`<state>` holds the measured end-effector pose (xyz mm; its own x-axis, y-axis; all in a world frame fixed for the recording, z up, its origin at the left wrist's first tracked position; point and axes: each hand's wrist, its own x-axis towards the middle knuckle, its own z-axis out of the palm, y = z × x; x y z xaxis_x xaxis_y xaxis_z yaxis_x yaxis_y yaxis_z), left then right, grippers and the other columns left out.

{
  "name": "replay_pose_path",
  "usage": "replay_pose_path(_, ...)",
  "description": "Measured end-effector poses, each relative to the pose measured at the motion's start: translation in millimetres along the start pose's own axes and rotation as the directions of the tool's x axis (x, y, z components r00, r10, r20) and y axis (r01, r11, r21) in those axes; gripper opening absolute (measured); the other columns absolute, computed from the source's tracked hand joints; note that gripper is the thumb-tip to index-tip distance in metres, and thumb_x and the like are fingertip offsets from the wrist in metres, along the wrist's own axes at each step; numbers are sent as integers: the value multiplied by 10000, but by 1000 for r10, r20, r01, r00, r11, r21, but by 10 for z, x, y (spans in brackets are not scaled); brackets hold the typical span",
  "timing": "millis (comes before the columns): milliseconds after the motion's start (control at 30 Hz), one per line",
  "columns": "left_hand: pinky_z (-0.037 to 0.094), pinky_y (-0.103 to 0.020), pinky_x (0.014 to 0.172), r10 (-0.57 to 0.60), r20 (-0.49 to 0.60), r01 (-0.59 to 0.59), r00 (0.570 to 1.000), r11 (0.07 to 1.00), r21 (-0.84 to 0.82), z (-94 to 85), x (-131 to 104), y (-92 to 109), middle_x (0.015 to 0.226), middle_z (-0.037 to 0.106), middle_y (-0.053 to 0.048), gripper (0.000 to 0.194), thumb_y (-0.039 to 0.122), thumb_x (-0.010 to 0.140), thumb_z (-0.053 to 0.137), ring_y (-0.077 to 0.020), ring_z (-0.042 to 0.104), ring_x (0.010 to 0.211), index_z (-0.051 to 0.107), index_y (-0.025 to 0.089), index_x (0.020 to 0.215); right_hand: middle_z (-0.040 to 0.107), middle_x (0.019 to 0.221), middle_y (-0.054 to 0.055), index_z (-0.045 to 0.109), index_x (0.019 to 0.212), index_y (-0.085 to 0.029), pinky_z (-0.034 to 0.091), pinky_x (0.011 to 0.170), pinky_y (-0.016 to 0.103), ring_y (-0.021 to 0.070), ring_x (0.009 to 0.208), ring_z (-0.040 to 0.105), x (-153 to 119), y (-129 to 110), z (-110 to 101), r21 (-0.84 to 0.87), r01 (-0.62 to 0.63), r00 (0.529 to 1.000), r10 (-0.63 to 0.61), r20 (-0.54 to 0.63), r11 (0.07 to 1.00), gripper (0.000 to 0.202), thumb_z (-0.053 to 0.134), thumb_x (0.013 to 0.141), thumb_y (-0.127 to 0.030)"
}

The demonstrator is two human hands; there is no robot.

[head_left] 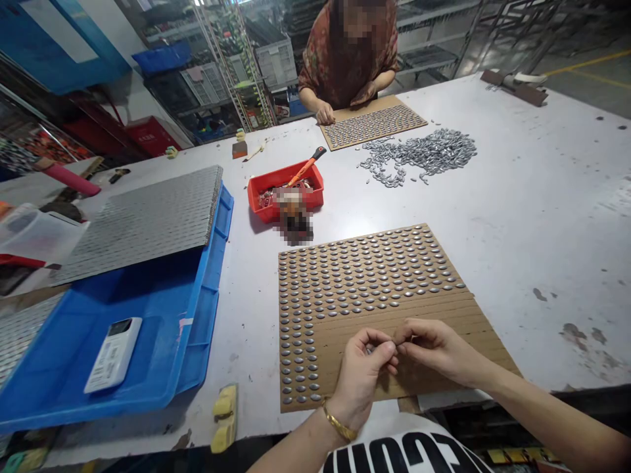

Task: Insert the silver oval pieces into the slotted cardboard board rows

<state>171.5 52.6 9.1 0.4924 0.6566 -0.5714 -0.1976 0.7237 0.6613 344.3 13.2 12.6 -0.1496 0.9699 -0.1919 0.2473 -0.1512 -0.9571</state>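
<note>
A brown cardboard sheet lies before me, with rows of small silver oval pieces across its far part and down its left side. Above the bare part of the cardboard, my left hand is closed, with silver pieces partly showing inside its curled fingers. A gold bracelet is on that wrist. My right hand is pinched, its fingertips meeting the left thumb and forefinger. Whatever is between the fingertips is too small to make out.
A blue crate at left holds a white device, with a stud-covered sheet over its far end. A red tray stands beyond the cardboard. Across the table, a person works near a silver pile. Yellow blocks lie front left.
</note>
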Motion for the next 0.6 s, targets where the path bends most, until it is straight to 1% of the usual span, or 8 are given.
replay_pose_path(67,459,-196,568,-32,-21,30,999,998,-52,13,-4,5,714,634,-29,232,251,713,734,-103,592,620,598,140,865,665,795,38,664,862,-180,482,661,257,156,737,607,-15,14,-44,-56,29,999,-31,-40,998,208,526,904,-330)
replay_pose_path(100,481,-205,613,-43,-43,39,998,996,-86,16,-7,12,783,654,-45,216,209,726,709,-116,623,681,591,149,896,669,811,42,665,884,-189,486,671,266,162,752,611,-23,30,-83,-104,44,996,-52,-76,994,196,524,904,-323)
replay_pose_path(167,512,-247,758,-56,-88,43,995,988,-147,16,-15,31,958,667,-80,229,113,724,663,-152,660,859,583,163,933,676,851,56,662,926,-204,496,687,286,179,785,619,-35,89,-192,-225,68,981,-106,-163,972,183,520,907,-318)
replay_pose_path(233,492,-295,898,-72,-105,52,992,983,-175,11,-22,50,1072,649,-103,264,47,709,639,-182,649,995,585,160,942,676,885,68,652,951,-210,505,694,301,188,801,623,-37,183,-322,-357,86,960,-174,-221,930,174,517,911,-312)
replay_pose_path(300,471,-315,956,-94,-91,77,991,981,-179,5,-28,58,1098,643,-116,265,43,716,652,-198,640,1040,588,153,949,668,904,72,643,963,-214,507,702,308,189,809,623,-27,295,-438,-482,118,943,-250,-220,868,165,503,921,-290)
replay_pose_path(367,476,-314,958,-112,-70,99,991,979,-177,5,-32,56,1102,646,-121,257,75,733,676,-202,643,1040,589,150,962,656,902,73,636,972,-216,506,709,310,186,809,618,-2,399,-514,-581,151,930,-314,-190,799,177,469,935,-262)
replay_pose_path(433,499,-302,926,-129,-59,117,990,978,-174,15,-37,52,1091,656,-125,234,112,750,687,-196,657,1005,589,146,959,646,891,74,634,977,-214,506,711,308,184,806,612,34,475,-547,-653,170,920,-356,-164,738,206,431,947,-232)
replay_pose_path(600,549,-263,775,-157,-60,146,986,976,-161,65,-50,67,1017,683,-140,190,180,784,679,-164,686,832,587,125,941,641,942,88,627,1012,-201,504,739,310,185,853,603,144,525,-557,-747,209,917,-392,-74,631,240,397,950,-177)
